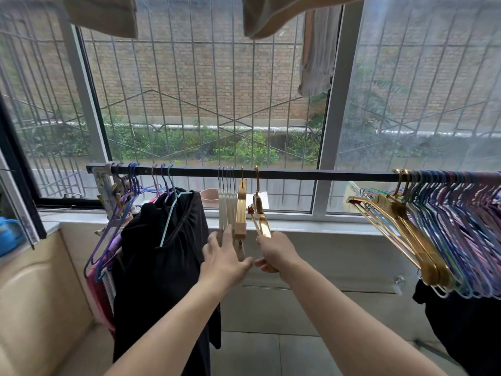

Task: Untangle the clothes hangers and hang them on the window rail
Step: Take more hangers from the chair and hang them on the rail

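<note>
Hanging hook-up from the rail [298,175], gold hanger [261,215] gripped by right hand [275,252]; left hand [223,253] open.

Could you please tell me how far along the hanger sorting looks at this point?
Mostly done, it seems: a dense row of hangers already hangs on the rail, plus white hangers mid-rail. In hand: the right hand grips a gold hanger hooked on the rail; the left hand touches the white ones. No loose tangle shows.

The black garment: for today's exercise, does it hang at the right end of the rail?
No, the black garment hangs near the left end of the rail.
</note>
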{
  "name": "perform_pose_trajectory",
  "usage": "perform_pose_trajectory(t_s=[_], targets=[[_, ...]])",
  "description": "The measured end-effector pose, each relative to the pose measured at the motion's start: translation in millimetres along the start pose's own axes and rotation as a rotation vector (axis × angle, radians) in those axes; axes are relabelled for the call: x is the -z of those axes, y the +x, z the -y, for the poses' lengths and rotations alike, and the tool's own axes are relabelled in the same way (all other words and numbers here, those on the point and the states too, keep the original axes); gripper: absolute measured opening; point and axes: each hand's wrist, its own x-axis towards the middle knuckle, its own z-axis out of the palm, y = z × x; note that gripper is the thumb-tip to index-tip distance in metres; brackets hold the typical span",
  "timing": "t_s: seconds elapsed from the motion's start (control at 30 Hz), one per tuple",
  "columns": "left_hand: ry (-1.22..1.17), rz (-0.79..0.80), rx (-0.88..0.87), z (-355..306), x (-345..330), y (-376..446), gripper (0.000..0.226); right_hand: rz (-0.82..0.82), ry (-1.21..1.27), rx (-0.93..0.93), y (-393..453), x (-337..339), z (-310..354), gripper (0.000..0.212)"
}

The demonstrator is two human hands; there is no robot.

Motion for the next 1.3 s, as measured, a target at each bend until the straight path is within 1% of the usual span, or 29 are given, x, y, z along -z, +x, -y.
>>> perform_pose_trajectory(t_s=[0.07,0.1,0.27,0.47,0.53,0.63,0.7,0.77,0.83,0.9,1.03,1.1,1.17,1.2,1.23,1.3], targets=[[0.006,-0.016,-0.018,-2,-9,6,0.104,0.01,-0.007,0.009,0,2,0,0.025],[0.001,-0.013,-0.019,-4,-11,8,0.104,0.013,-0.014,0.013,1,3,-1,0.026],[0.041,-0.004,-0.043,-8,-17,16,0.083,0.006,0.012,0.018,3,12,-3,0.03],[0.113,0.031,-0.02,0,-9,19,0.073,-0.001,-0.019,0.02,3,19,-3,0.026],[0.098,0.027,-0.005,3,-1,17,0.079,0.0,-0.029,0.016,3,19,-5,0.026],[0.089,-0.024,-0.032,7,11,14,0.1,0.011,-0.034,0.015,4,12,-6,0.03],[0.151,-0.098,-0.132,11,15,15,0.11,0.022,-0.02,0.012,5,6,-5,0.033],[0.263,-0.124,-0.241,12,18,17,0.112,0.034,-0.009,0.005,5,1,-4,0.034],[0.392,-0.087,-0.28,10,19,18,0.104,0.043,0.006,-0.008,5,-1,-3,0.035],[0.479,-0.044,-0.27,9,19,17,0.095,0.046,0.015,-0.02,3,-2,-2,0.036],[0.461,0.028,-0.242,12,12,12,0.087,0.059,0.006,-0.023,2,-1,-3,0.04],[0.439,0.023,-0.243,12,9,6,0.083,0.069,-0.003,-0.028,-2,1,-6,0.043],[0.376,-0.023,-0.256,7,4,-5,0.079,0.091,-0.013,-0.019,-12,10,-15,0.055],[0.309,-0.079,-0.274,3,3,-10,0.076,0.107,-0.034,-0.01,-17,15,-19,0.061],[0.245,-0.14,-0.314,-5,0,-18,0.072,0.112,-0.047,-0.007,-25,26,-26,0.067],[0.16,-0.254,-0.425,-23,-9,-35,0.061,0.1,-0.058,-0.01,-42,53,-41,0.069]])
